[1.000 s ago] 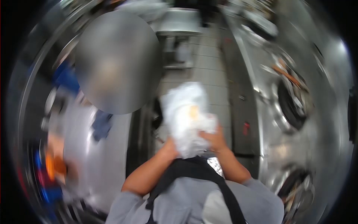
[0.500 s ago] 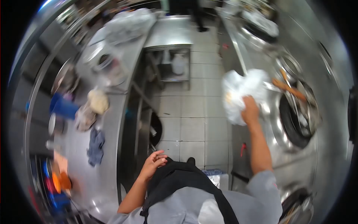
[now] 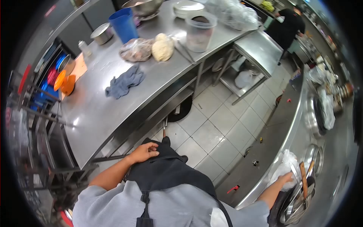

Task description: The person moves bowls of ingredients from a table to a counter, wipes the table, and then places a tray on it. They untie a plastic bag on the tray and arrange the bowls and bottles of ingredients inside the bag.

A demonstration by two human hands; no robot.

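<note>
- Steel surfaces flank you: a long work table (image 3: 90, 109) on the left and a counter (image 3: 298, 132) on the right, with tiled floor between; a person in black (image 3: 285, 26) stands at the far end.
- Your right hand (image 3: 286, 178) grips the white plastic bag (image 3: 283, 164) at the right counter, beside the utensils; its fingertips are partly lost in the plastic.
- Your left hand (image 3: 143, 152) holds nothing, fingers loosely curled before your black apron (image 3: 170, 174), probably just out of the way.
- Wooden handles (image 3: 303, 181) jut from the cluster of utensils near your right hand, likely so you can grab them easily.
- On the left table, the clear tub (image 3: 198, 34) has something dark low inside; you cannot tell what. The blue pitcher's (image 3: 123, 28) contents are hidden.
- A clear bag (image 3: 136, 50) wraps something brownish, touching a pale, dough-like lump (image 3: 163, 48). A blue-grey cloth (image 3: 126, 81) lies crumpled nearer you, perhaps handy for wiping.
</note>
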